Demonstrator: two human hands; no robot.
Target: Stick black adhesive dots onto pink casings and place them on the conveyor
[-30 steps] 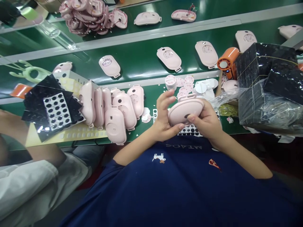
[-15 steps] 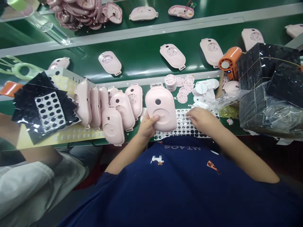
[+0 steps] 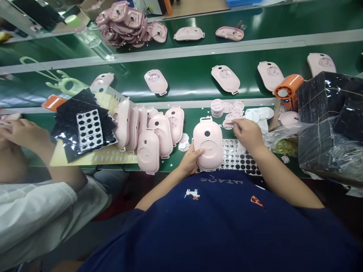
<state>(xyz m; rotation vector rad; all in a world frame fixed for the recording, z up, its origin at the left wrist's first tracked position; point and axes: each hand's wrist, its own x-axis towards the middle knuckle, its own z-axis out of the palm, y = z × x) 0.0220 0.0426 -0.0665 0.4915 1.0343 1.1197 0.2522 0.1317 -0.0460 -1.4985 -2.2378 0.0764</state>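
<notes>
My left hand (image 3: 190,162) grips a pink oval plastic shell (image 3: 208,144), held flat-side up over the table's near edge; the shell shows a dark hole and a round recess. My right hand (image 3: 247,131) reaches past it to the pile of round pink stickers (image 3: 230,112), fingers curled and pinched at a sticker's edge. Under both hands lies a sheet of small black dot stickers (image 3: 241,158).
A cluster of pink shells (image 3: 150,132) stands left of my hands. More shells (image 3: 225,78) lie on the green conveyor belt (image 3: 187,81). An orange fan (image 3: 288,90) and black wrapped boxes (image 3: 330,124) sit right. A co-worker's hand (image 3: 19,132) and black sticker sheets (image 3: 82,126) are left.
My right hand let go of the shell and moved right and away to the round stickers. The left hand turned the shell face up and keeps hold of it.
</notes>
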